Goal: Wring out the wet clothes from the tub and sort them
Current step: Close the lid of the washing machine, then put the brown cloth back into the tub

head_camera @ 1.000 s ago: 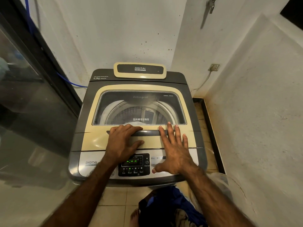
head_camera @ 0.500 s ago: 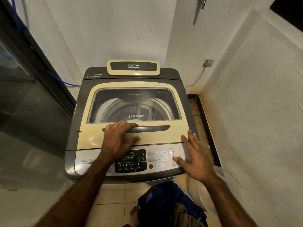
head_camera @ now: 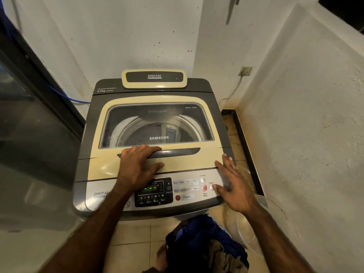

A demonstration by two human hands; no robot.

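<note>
Washing machine (head_camera: 153,146): top-loader, standing in a corner between two white walls; cream lid (head_camera: 157,160) shut, steel tub (head_camera: 157,131) visible through its glass window.
Left hand (head_camera: 137,164): fingers curled over the left end of the dark lid handle (head_camera: 177,151), thumb lying on the lid's front strip.
Right hand (head_camera: 233,186): fingers spread flat, at the machine's front right corner, thumb tip at the power button (head_camera: 211,187).
Control panel (head_camera: 153,192): green display lit.
Clothes (head_camera: 206,243): blue and dark heap on the tiled floor (head_camera: 134,233), just before the machine's front edge.
Clear basin (head_camera: 262,219): beside the heap, at the right wall.

Head cam, steep downward, close.
</note>
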